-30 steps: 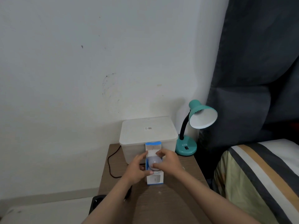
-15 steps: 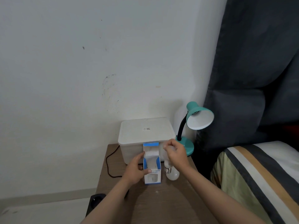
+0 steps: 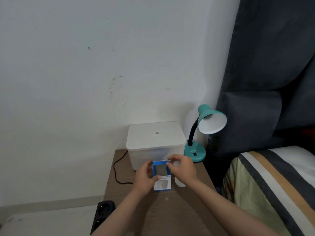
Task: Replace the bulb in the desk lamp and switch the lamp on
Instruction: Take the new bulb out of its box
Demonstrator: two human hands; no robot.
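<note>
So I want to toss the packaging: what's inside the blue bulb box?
Through its open top the blue bulb box looks empty, just shadowed cardboard. The left hand covers its left side, so the bottom isn't fully visible.

Two bulbs (image 3: 180, 183) are counted, plus one blue-and-white bulb box (image 3: 162, 176), one teal desk lamp (image 3: 202, 132), one white lidded bin (image 3: 156, 143), one power strip (image 3: 104, 210).
</note>
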